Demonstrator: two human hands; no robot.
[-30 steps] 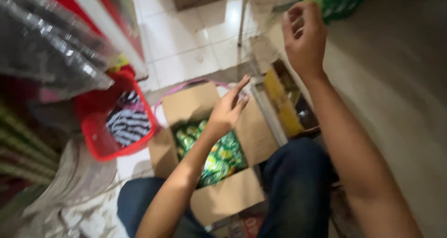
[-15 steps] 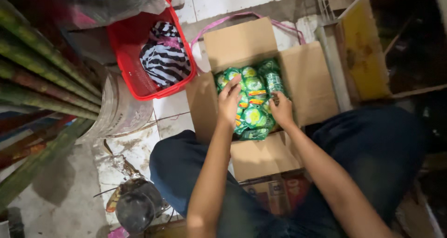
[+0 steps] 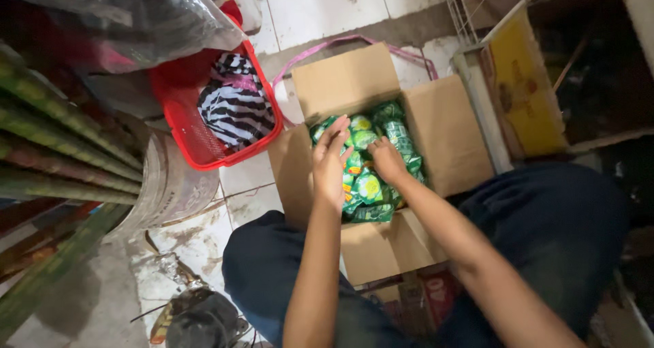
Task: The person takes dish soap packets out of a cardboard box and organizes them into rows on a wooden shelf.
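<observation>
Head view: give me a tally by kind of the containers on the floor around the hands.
Cardboard box, open, with green packets: 1
Red plastic basket with striped cloth: 1
Pale bucket: 1
Total: 3

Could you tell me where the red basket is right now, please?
In the head view the red basket sits on the tiled floor at upper left, just left of the open cardboard box, holding a striped cloth.

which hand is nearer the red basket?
Left. The left hand is over the box's near-left side, closer to the red basket; the right hand rests on the green packets, farther right.
</observation>
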